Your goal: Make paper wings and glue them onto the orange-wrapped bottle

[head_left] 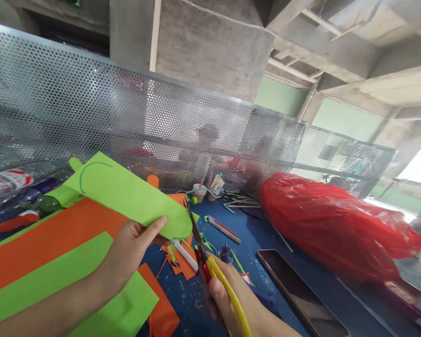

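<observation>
My left hand (136, 245) pinches a strip of bright green paper (126, 192) by its lower edge, thumb on top. The strip's right end is rounded, and a dark green curved line is drawn near its left end. In my right hand (228, 285) are scissors (228, 288) with yellow and red handles. Their dark blades point up and away, right beside the rounded paper end; whether they touch it I cannot tell. Beneath my left forearm lie larger sheets of green paper (133, 299) and orange paper (66, 241).
Orange and green scraps (182, 262) litter the blue table (196, 313). A phone (301, 290) lies at right, with a red plastic bag (330, 224) behind it. Bottles (14, 182) lie at far left. Cups of pens (214, 185) stand before a perforated metal screen (182, 126). People are blurred beyond it.
</observation>
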